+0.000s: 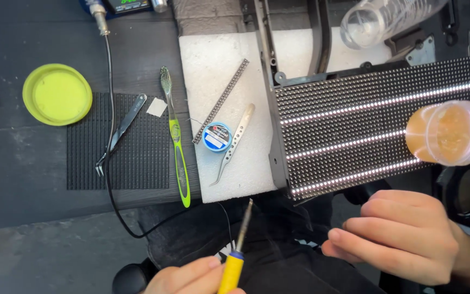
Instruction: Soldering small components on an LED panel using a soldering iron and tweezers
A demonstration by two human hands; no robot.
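Your left hand point(191, 277) is closed around the yellow-and-blue handle of a soldering iron point(239, 245), its metal tip pointing up toward the white foam pad point(213, 60) on the dark bench point(23, 169). Your right hand point(398, 237) holds nothing, fingers curled loosely together, just below the lit black LED matrix panel point(354, 125). Curved steel tweezers point(233, 144) lie on the foam.

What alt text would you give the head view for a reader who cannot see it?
The left hand holds a yellow-handled soldering iron near a lit LED panel; the right hand rests beside the panel. Tweezers, a toothbrush and a solder wick spool lie nearby.
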